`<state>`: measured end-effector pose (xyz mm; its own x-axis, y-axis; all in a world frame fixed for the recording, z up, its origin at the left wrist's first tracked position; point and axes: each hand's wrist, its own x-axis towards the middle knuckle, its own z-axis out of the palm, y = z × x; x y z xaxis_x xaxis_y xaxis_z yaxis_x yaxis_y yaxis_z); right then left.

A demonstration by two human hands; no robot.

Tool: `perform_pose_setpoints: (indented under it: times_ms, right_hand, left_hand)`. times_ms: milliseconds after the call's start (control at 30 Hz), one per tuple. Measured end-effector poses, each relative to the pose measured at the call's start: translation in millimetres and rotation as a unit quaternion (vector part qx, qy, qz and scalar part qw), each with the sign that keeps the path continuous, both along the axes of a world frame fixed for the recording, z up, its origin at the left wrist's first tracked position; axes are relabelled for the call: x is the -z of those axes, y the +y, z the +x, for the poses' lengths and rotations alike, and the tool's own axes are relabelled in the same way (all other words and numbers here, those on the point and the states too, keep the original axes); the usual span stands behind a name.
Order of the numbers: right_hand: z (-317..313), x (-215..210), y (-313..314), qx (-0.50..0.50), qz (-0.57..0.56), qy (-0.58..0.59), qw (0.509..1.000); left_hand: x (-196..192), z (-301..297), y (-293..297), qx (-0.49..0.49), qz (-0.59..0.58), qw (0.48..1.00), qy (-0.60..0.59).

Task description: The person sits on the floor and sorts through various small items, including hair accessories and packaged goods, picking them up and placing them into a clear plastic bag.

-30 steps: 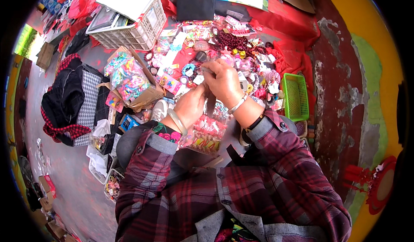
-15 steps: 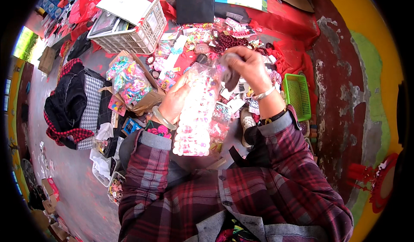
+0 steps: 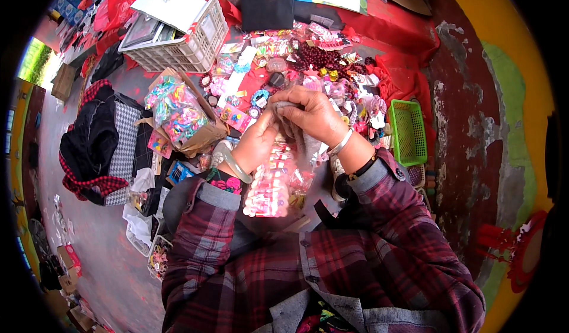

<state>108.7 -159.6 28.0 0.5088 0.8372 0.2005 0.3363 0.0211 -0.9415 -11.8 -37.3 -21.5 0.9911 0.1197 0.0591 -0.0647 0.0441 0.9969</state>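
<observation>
Red cloth (image 3: 408, 78) beyond; right hand (image 3: 317, 116) clamps grey rag (image 3: 307, 144), nearer left hand (image 3: 253, 147) pinches pink-and-white plastic packet (image 3: 268, 192) hanging lengthwise below

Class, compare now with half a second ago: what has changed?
The right hand has moved left, bringing the grey cloth to the left hand over the packet. Nothing was visibly let go. The white crate and green basket stayed put.
</observation>
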Motion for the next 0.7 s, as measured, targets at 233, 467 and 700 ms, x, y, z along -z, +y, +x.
perform_pose_setpoints:
  times_ms: [233,467,700]
  right_hand:
    - [0,-7,-3,-0.005,-0.113,0.047,0.992]
    - [-7,-5,0,-0.041,-0.018,0.375,0.926]
    - [-11,6,3,0.026,-0.072,0.320,0.944]
  left_hand:
    - [-10,-4,-1,-0.017,0.202,0.975,0.091]
    - [-16,-2,-1,-0.108,0.248,0.962,0.042]
    - [-7,-1,0,-0.140,0.354,0.923,0.058]
